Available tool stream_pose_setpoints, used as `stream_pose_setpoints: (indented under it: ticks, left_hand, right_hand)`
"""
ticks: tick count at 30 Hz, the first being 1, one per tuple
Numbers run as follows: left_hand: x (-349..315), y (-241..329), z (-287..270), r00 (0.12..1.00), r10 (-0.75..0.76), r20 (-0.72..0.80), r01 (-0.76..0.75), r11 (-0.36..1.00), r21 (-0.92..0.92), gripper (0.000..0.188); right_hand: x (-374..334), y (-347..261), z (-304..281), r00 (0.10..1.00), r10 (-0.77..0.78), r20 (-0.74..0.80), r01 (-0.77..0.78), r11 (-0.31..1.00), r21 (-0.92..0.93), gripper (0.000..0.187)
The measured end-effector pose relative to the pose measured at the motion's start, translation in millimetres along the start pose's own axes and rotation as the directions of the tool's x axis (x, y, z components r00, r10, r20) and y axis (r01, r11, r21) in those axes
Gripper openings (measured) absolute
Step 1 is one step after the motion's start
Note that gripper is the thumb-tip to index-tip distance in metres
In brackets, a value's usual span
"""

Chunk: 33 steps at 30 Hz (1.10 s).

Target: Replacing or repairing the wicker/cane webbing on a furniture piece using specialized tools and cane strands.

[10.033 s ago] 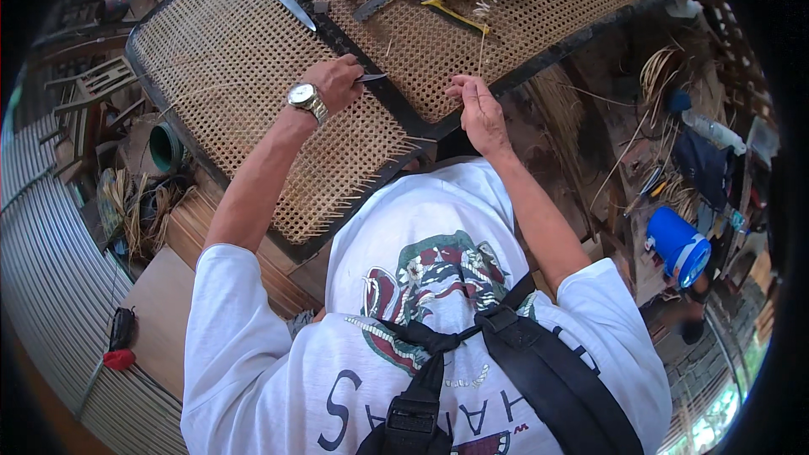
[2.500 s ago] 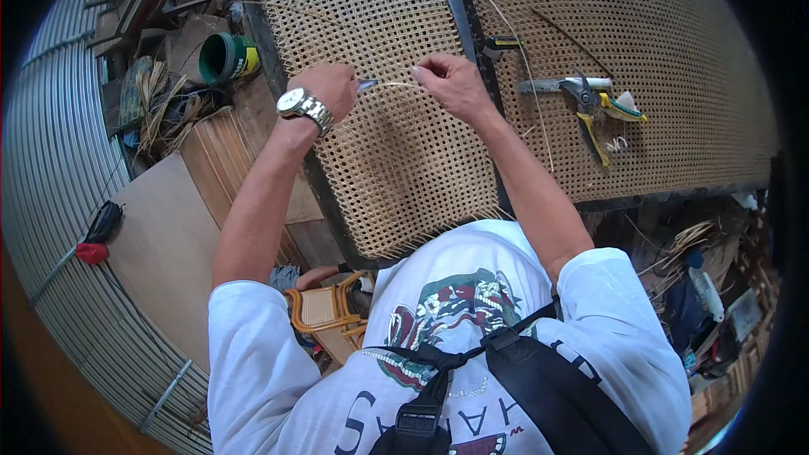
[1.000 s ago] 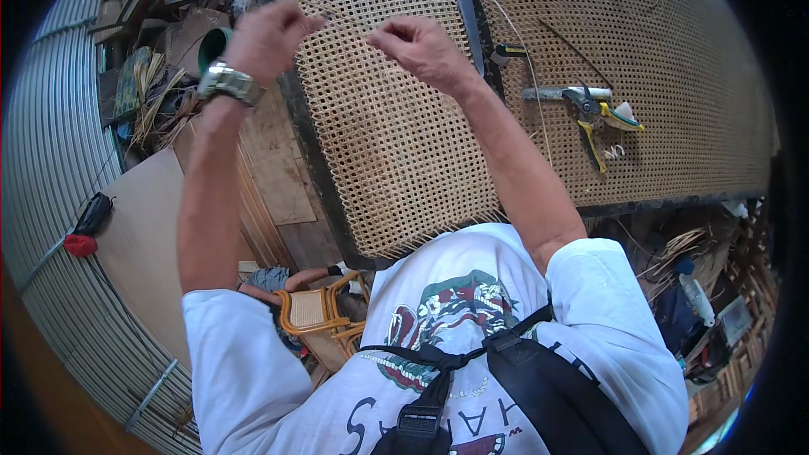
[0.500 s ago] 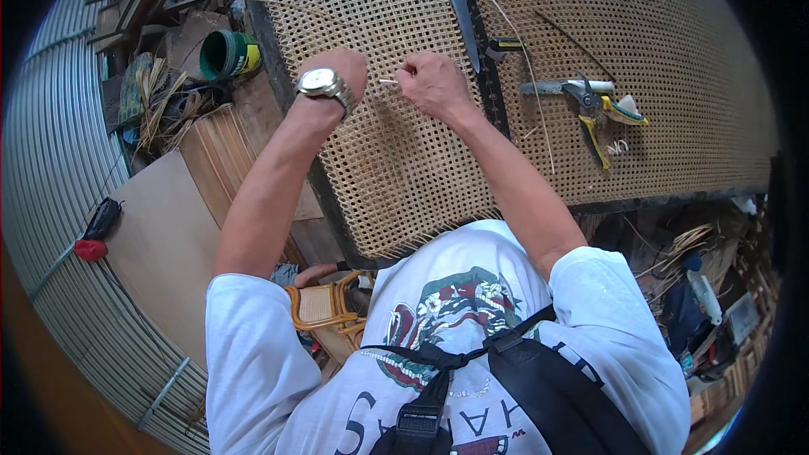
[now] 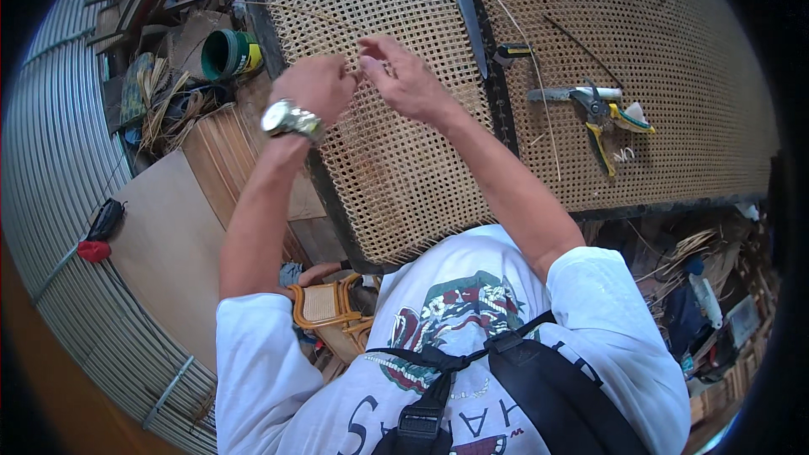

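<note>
A large woven cane panel [image 5: 404, 177] in a dark frame lies in front of me. Both hands meet above its left half. My left hand [image 5: 313, 88], with a metal wristwatch, pinches a thin cane strand [image 5: 295, 10] that trails away to the upper left. My right hand [image 5: 406, 76] closes its fingertips on the same strand right beside the left hand. The point where the strand enters the weave is hidden by my fingers.
A knife [image 5: 468, 21] lies along the dark middle bar. Pruning shears [image 5: 602, 118] and a metal tool lie on the right panel, with a long loose cane strand [image 5: 539, 93]. A green can [image 5: 229, 54], cane bundles and a red-handled tool [image 5: 94, 236] lie on the left floor.
My hands lifted high pulling the strand a second ago, dropped to the weave, and now sit close together slightly higher over the panel.
</note>
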State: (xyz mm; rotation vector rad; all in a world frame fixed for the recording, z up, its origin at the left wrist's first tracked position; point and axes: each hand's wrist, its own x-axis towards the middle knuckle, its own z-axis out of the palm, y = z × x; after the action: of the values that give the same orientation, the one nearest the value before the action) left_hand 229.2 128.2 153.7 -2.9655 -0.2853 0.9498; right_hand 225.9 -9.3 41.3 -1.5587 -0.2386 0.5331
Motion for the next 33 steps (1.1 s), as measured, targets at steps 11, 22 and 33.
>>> stream_pose_setpoints:
  ticks: [11,22,33]
  left_hand:
    - [20.9,-23.2,37.7,0.996,0.082,-0.031,-0.084,0.994,-0.074,0.029]
    - [34.9,-1.4,20.8,0.986,0.095,0.137,-0.129,0.956,0.264,0.024]
    - [39.0,-45.2,45.1,0.96,0.142,0.242,0.132,0.531,-0.837,0.032]
  right_hand:
    - [-4.4,40.9,-4.4,0.966,-0.201,-0.161,0.13,0.92,-0.369,0.02]
    - [-0.3,37.7,15.4,0.959,-0.186,-0.216,0.057,0.866,-0.497,0.02]
    - [-2.5,25.9,-11.6,0.998,0.065,0.026,-0.07,0.959,0.275,0.017]
